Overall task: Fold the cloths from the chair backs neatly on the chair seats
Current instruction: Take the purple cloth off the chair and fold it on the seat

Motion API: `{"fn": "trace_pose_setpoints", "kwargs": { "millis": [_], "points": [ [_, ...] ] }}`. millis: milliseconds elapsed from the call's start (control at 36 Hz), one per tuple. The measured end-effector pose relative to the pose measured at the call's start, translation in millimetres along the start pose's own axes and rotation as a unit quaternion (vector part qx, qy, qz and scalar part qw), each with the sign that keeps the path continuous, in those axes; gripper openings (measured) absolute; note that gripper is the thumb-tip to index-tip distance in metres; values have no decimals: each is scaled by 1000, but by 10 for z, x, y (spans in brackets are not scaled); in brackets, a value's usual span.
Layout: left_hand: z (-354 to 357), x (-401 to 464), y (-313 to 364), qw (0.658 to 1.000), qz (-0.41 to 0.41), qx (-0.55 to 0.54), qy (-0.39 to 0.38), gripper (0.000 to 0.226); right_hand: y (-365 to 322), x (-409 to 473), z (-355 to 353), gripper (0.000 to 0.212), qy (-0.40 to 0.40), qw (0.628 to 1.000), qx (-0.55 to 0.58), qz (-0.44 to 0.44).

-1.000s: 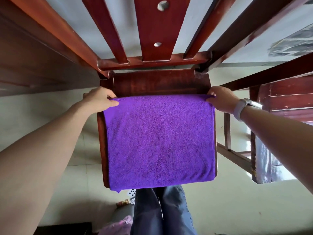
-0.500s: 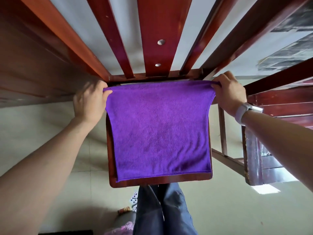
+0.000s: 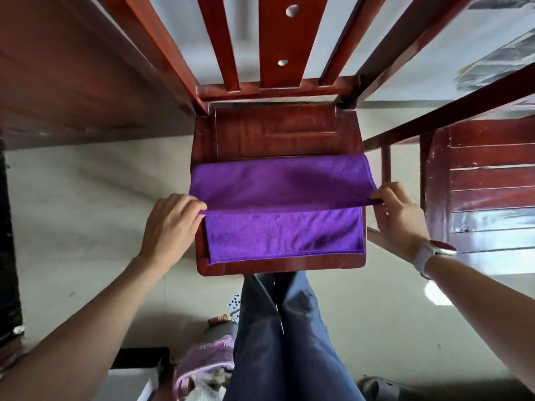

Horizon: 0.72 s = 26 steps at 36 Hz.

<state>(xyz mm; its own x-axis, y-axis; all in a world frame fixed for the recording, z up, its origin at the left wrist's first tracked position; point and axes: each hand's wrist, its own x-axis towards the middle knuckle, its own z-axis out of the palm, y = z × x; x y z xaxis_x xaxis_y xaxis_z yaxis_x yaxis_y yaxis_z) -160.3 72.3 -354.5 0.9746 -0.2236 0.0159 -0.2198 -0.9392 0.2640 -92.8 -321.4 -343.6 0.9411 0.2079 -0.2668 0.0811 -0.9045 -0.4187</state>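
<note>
Purple cloth (image 3: 285, 235) lies on chair seat (image 3: 275, 128) at frame centre, left hand (image 3: 170, 224) & right hand (image 3: 401, 212) pinching its far edge w/ closed fingers, probably to fold it in half.

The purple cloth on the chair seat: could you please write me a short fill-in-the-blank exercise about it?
1. The cloth on the chair seat is ____ in colour.
2. The left hand and right hand each pinch one ____ of its upper layer.
3. A watch sits on the ____ wrist.

Missing words: purple; corner; right
</note>
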Motion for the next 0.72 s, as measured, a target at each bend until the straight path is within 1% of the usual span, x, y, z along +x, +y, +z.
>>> {"fn": "trace_pose_setpoints", "kwargs": {
  "millis": [56, 139, 222, 306, 389, 472, 528, 611, 722],
  "points": [
    [86, -203, 58, 1000, 9, -5, -22, 16, 44, -158, 111, 31, -35, 999, -33, 1],
    [227, -488, 152, 998, 22, -5, -58, 19, 123, -369, 281, 16, -85, 994, -65, 15],
    [349, -704, 250, 996, 25, 0, -90, 17, 179, -535, 406, 20, -125, 988, -85, 15],
    [433, -819, 334, 994, 20, 1, -109, 16, 199, -648, 498, 20, -130, 988, -85, 10],
    [513, -923, 386, 991, 21, 11, -134, 17, 231, -730, 548, 21, -131, 987, -90, 28],
    [570, -980, 407, 989, 13, 31, -146, 17, 275, -766, 588, 25, -153, 981, -108, 48],
    [594, -986, 425, 987, 16, 50, -153, 17, 304, -782, 634, 27, -164, 979, -112, 43],
    [620, -1010, 434, 983, 15, 74, -168, 19, 356, -821, 698, 29, -157, 980, -116, 29],
    [637, -1041, 406, 973, -24, 102, -206, 20, 384, -869, 742, 32, -118, 986, -120, 2]
  ]
}}
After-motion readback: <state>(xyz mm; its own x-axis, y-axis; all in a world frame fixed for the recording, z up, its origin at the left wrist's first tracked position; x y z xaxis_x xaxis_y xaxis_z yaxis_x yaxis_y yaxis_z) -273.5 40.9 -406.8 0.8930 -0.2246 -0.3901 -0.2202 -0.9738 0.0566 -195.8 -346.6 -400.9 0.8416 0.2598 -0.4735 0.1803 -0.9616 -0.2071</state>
